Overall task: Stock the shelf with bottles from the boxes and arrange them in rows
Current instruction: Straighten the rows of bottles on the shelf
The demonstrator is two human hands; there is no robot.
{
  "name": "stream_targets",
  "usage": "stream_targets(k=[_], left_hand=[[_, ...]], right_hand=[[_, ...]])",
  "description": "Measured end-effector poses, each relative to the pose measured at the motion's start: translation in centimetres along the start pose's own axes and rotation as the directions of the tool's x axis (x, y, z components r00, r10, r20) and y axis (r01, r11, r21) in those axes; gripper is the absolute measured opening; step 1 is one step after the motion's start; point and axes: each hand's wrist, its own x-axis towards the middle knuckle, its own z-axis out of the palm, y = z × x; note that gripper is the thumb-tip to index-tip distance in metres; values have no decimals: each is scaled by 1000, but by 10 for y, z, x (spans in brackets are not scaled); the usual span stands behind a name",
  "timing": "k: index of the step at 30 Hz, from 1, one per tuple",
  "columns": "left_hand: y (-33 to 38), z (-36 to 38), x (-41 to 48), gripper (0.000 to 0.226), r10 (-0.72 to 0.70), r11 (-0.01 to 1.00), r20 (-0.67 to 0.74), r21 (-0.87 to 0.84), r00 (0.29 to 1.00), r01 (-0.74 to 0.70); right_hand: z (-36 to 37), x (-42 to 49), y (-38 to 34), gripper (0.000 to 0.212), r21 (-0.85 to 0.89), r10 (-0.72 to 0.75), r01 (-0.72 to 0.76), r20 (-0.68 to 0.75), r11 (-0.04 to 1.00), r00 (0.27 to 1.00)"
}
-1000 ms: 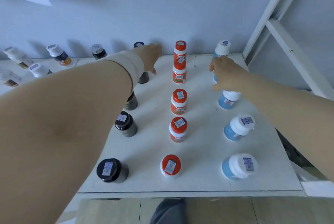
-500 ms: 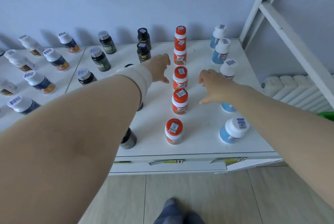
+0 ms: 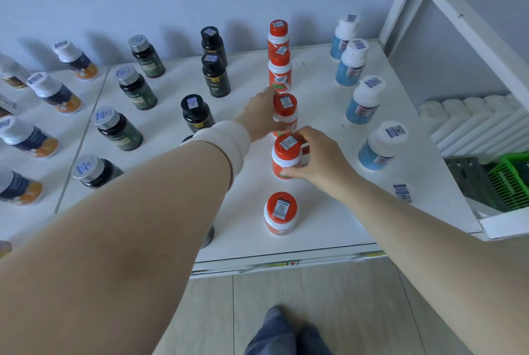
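The shelf (image 3: 315,228) looks nearly stocked: bottles stand in rows running front to back, sorted by colour. The red row counts 5, and the job in hand seems to be straightening it.

The left hand (image 3: 262,117) curls round the 3rd red bottle (image 3: 286,108) from its left side. The right hand (image 3: 317,154) grips the 4th red bottle (image 3: 286,154), thumb low at the front and fingers wrapped round the far side. Both bottles stand upright on the shelf, almost touching each other, while the front red bottle (image 3: 280,213) stands apart.

To the right run the blue bottles (image 3: 363,102). To the left are the black bottles (image 3: 214,74), partly hidden by the left arm, then the green bottles (image 3: 134,88) and the navy bottles (image 3: 54,94). No boxes show; a green basket (image 3: 512,180) sits low at the right. What is left appears to be evening the gaps.

Each cap carries a barcode or QR sticker. The body labels are too small to read.
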Motion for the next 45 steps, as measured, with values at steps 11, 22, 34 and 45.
stream_targets(k=[11,22,34,45], left_hand=[[-4,-4,17,63,-17,1000,-2,-12,1000,17],[30,-52,21,86,143,907,-55,407,988,-108],[109,-31,63,69,21,831,-52,557,998,12],[112,-14,149,65,47,880,-19,475,999,-32]], right_hand=[[-1,6,-2,74,-14,37,-37,49,999,998],[-110,24,5,61,-144,-12,13,10,990,1000],[-212,80,68,60,-482,26,-34,-23,875,999],[-188,135,97,68,-326,80,-65,33,943,996]])
